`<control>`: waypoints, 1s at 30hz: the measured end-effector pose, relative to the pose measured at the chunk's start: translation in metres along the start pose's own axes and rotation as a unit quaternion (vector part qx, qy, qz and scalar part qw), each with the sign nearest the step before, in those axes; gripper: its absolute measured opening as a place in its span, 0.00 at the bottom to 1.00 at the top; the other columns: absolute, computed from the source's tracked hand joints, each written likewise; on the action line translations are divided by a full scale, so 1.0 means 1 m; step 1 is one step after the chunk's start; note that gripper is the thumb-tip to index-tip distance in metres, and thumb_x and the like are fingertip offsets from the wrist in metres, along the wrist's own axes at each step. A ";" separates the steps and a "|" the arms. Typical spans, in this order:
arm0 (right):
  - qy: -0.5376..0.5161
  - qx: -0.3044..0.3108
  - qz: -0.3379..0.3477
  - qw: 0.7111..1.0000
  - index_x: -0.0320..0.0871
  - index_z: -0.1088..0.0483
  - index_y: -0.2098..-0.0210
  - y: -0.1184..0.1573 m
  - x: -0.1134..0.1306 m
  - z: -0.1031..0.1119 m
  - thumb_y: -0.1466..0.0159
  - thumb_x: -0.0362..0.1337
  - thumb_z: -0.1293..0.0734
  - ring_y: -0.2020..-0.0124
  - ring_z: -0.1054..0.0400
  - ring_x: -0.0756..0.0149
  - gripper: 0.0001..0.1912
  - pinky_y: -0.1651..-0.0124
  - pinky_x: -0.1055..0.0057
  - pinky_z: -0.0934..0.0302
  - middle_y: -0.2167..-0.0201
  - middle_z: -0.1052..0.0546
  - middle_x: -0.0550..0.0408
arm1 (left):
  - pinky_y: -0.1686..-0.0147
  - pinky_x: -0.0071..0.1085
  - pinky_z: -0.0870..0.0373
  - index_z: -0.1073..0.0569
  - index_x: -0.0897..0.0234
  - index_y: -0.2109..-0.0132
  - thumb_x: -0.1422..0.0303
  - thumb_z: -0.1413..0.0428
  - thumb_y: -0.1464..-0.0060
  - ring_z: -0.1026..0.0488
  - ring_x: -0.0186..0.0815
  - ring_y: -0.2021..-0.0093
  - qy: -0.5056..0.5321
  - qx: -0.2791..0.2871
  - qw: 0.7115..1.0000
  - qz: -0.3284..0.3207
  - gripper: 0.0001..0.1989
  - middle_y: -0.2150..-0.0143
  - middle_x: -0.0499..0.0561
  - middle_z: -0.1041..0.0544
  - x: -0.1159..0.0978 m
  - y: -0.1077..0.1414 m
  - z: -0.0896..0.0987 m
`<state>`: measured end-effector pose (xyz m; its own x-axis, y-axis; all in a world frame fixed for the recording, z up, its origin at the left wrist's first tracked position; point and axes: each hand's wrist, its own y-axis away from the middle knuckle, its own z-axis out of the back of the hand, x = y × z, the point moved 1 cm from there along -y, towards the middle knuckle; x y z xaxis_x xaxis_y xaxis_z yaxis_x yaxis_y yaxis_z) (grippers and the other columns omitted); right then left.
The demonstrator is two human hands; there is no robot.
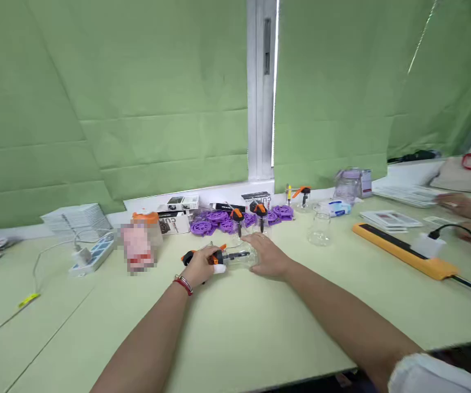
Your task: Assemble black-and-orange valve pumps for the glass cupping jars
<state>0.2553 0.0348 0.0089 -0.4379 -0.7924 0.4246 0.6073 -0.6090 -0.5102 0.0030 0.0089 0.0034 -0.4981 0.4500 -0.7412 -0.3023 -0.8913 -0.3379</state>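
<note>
A clear jar (241, 257) lies on its side on the table, with a black-and-orange top and a dark stem inside it. My left hand (200, 265) is closed around the black-and-orange top (218, 256), with white wrapping on its thumb. Around the jar's base end curves my right hand (268, 255), gripping it, its fingers partly hiding the glass. Just beyond my hands stand similar tops, one black and orange (238, 215) and another black and orange (261, 210), on clear glass. Purple plastic wheel-like parts (202, 226) lie in a row behind them.
A clear empty-looking jar (319, 232) stands right of my hands. Further right are a yellow-and-black power strip (403, 251) and another person's hands (460, 206). To the left are a pink packet (137, 245), a white power strip (93, 255) with cables, and stacked white boxes (75, 221).
</note>
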 end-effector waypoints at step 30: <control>-0.380 0.025 -0.192 0.905 0.44 0.39 0.50 0.004 -0.022 -0.011 0.52 0.48 0.27 0.66 0.36 0.67 0.33 0.61 0.68 0.40 0.67 0.31 0.57 | 0.58 0.34 0.33 0.26 0.65 0.54 0.61 0.38 0.58 0.30 0.37 0.61 0.014 0.045 0.999 0.019 0.22 0.59 0.52 0.27 -0.013 0.002 0.000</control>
<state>0.2598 0.0493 -0.0108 -0.0529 -0.2598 0.9642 0.5449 -0.8166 -0.1902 0.0089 0.0013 0.0127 -0.4873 0.4130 -0.7694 -0.3563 -0.8984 -0.2566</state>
